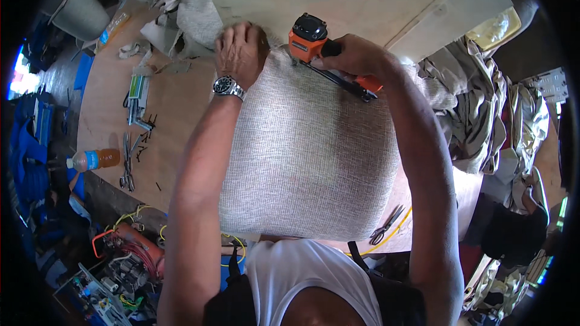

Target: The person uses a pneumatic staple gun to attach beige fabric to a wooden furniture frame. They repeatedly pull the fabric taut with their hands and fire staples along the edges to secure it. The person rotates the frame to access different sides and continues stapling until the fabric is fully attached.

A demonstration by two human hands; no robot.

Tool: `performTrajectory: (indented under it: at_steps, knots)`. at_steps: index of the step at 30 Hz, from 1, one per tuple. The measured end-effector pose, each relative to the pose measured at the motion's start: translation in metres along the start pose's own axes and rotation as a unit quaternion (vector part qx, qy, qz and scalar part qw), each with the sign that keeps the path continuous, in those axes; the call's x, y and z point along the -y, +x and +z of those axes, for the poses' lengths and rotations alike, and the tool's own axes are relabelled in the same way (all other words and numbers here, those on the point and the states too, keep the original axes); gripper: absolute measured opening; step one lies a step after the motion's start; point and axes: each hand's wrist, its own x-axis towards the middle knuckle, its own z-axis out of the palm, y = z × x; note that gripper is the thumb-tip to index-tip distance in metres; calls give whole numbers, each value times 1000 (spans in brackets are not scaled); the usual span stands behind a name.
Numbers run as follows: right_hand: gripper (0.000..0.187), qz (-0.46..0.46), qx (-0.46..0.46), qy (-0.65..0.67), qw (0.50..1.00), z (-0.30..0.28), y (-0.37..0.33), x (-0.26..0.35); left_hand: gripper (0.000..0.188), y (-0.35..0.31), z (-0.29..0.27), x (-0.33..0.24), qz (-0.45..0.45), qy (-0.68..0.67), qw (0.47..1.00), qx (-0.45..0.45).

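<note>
A padded seat panel covered in grey-beige woven fabric (302,151) lies on the table in front of me. My left hand (241,54), with a metal watch on its wrist, has its fingers bent over the panel's far left corner; the fingertips are partly hidden. In my right hand (353,57) is an orange and black pneumatic staple gun (307,39), held by its grip. The gun's nose points down at the panel's far edge, close to my left hand. Whether the nose touches the fabric is hard to tell.
Fabric scraps (196,15) lie at the far left, with staple strips (138,93), scissors (126,166) and a bottle (99,159) nearer. More scissors (385,224) rest by a yellow hose (396,229). Fabric (483,108) is heaped right; another person (513,229) is beyond.
</note>
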Motion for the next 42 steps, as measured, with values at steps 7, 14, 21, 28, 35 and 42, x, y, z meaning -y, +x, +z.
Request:
performTrajectory:
  at_steps: [7, 14, 21, 28, 35, 42]
  knots:
    - [47, 18, -17, 20, 999, 30, 34, 18, 102, 18, 10, 15, -304, -83, 924, 216]
    - [67, 32, -58, -62, 996, 57, 55, 34, 85, 22, 15, 14, -328, -47, 910, 251]
    - [67, 16, -107, -124, 986, 72, 72, 31, 78, 19, 31, 14, -290, -13, 931, 222]
    - [47, 47, -106, -177, 977, 90, 70, 44, 58, 14, 4, 28, -217, -31, 943, 249]
    - [41, 82, -95, -196, 973, 93, 73, 49, 43, 5, 16, 32, -214, -71, 954, 197]
    - [49, 103, -117, -199, 967, 97, 82, 52, 49, -3, 21, 37, -239, -111, 943, 204]
